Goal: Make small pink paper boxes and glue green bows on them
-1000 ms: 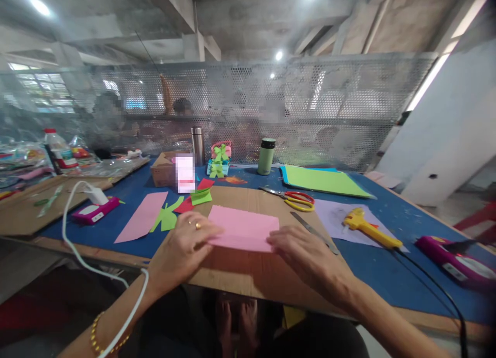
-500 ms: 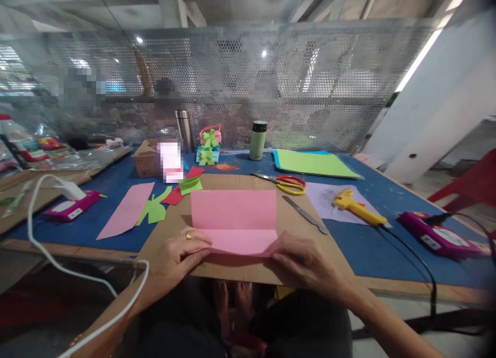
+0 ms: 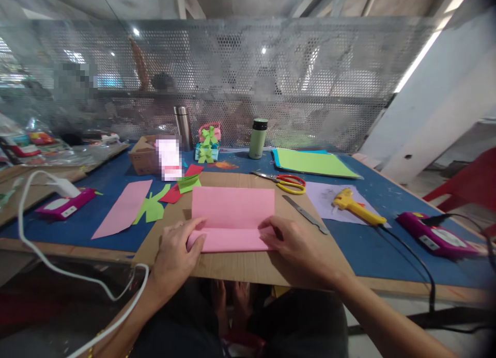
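A creased sheet of pink paper [image 3: 233, 208] lies on a brown cardboard sheet [image 3: 232, 270] right in front of me, its near part folded along a line across it. At its left end, my left hand [image 3: 179, 247] grips the near flap between thumb and fingers. My right hand [image 3: 290, 242] pinches the right end of the same flap, fingers curled over it. Past the right hand lie a grey metal blade [image 3: 305, 214] and scissors [image 3: 287, 182] with red and yellow handles.
Pink [image 3: 124, 208] and green paper pieces lie left. A yellow glue gun [image 3: 358, 207] rests on lilac paper at right, near a purple power strip [image 3: 434, 234]. A green flask [image 3: 258, 139] and a cardboard box [image 3: 143, 156] stand behind. A white cable [image 3: 39, 254] loops over my left arm.
Both hands have shifted up the pink paper, fingers now on top of the near flap near the crease. The near edge, bowed before, now looks straighter and flatter.
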`<state>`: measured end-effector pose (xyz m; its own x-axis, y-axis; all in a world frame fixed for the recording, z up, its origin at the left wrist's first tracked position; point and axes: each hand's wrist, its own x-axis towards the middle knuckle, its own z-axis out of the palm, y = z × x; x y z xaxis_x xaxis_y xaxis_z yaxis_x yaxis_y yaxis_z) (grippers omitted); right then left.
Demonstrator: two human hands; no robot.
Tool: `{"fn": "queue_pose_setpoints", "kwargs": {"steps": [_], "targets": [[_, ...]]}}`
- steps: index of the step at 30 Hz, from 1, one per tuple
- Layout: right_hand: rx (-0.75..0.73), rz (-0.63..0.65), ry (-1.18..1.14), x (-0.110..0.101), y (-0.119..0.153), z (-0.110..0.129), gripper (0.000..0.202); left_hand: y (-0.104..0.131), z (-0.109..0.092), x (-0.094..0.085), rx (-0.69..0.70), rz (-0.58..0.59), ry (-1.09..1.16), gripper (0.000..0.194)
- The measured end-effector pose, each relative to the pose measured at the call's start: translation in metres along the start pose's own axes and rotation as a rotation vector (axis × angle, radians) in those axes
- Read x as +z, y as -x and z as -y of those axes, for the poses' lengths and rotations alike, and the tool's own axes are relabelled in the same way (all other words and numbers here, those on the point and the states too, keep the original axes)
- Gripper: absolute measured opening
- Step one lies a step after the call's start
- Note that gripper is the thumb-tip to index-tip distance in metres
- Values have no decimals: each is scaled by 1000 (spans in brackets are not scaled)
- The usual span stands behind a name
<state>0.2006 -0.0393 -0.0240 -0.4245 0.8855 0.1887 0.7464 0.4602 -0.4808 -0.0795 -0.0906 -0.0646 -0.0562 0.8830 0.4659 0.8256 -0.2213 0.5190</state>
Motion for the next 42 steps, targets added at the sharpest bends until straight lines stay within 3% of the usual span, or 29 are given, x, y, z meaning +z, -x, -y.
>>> {"fn": "queue_pose_setpoints", "kwargs": {"steps": [7, 19, 31, 42], "targets": [[101, -59, 87, 13, 6, -8, 21, -4, 1, 4, -10, 15, -130, 35], [133, -102, 103, 19, 8, -14, 34, -4, -2, 10, 51, -1, -322, 36], [134, -108, 123, 23, 8, -18, 38, -15, -6, 6, -68, 68, -243, 37], [138, -90, 124, 22, 8, -17, 39, -23, -12, 3, -133, 169, -344, 39]]}}
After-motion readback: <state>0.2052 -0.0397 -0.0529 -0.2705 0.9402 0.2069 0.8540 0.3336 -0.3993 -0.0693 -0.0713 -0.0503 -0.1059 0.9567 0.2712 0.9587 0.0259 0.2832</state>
